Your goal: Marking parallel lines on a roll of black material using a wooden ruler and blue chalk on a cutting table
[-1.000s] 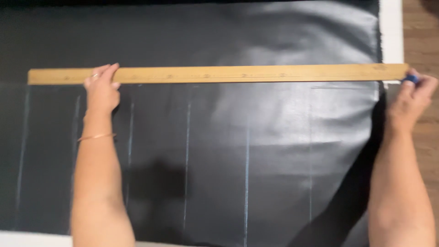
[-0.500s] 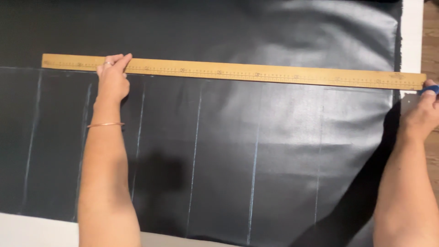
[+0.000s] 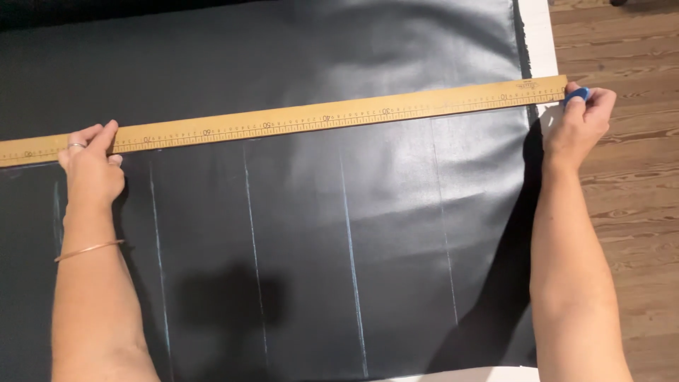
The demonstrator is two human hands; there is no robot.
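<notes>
- Wooden ruler (image 3: 297, 120) lies slanted across black sheet (image 3: 318, 233).
- Left hand (image 3: 90, 166): fingers flat, pressing ruler's left part.
- Right hand (image 3: 581, 120): fingertips pinch blue chalk (image 3: 576, 93) at ruler's right end.

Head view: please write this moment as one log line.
left hand pressing wooden ruler | right hand pinching blue chalk at ruler end | black sheet chalk-lined

Wooden ruler (image 3: 297, 120) running off the left edge; blue object (image 3: 578, 93) mostly buried in right hand (image 3: 576, 124), possibly chalk.
</notes>
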